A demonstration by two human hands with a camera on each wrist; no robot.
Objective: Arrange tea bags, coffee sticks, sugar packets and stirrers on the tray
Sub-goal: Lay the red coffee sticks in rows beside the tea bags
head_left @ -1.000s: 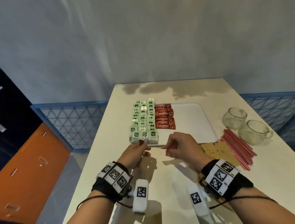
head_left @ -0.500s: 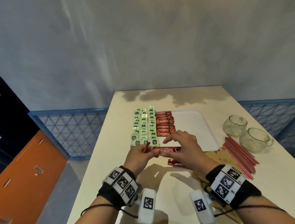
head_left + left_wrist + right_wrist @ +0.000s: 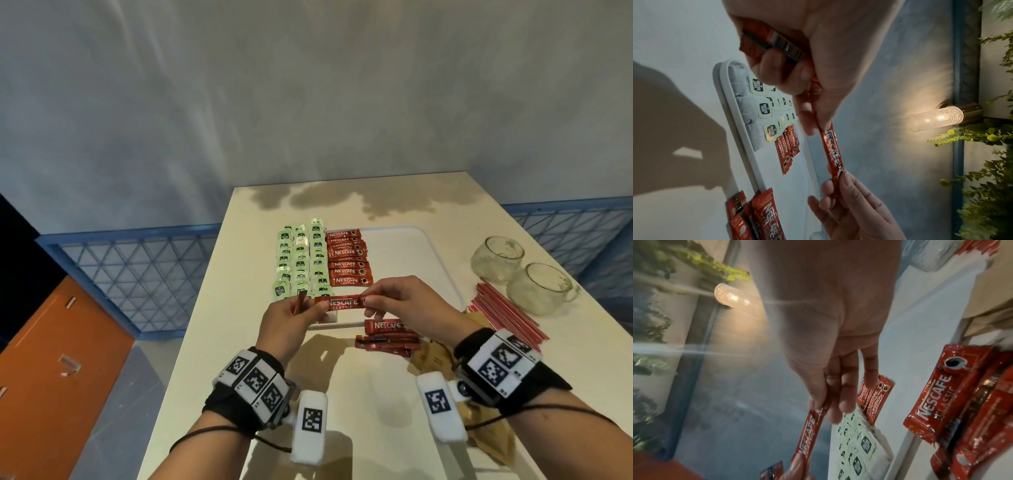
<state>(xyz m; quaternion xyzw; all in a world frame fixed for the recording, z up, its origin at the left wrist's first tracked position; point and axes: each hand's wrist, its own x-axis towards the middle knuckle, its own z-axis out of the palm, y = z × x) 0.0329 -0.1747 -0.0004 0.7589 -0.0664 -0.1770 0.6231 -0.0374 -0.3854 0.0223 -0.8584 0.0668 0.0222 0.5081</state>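
Pinched at each end between your left hand [image 3: 291,313] and right hand [image 3: 400,301], the coffee stick [image 3: 339,303] hangs level over the tray [image 3: 404,260] near edge, lined up to extend the red row [image 3: 347,257]. Your left grip also keeps a spare stick [image 3: 300,301] ready.

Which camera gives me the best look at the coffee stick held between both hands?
Head view: the held coffee stick shows flat, label readable. Left wrist shows it edge-on between both hands' fingertips; right wrist shows it blurred, partly hidden by fingers.
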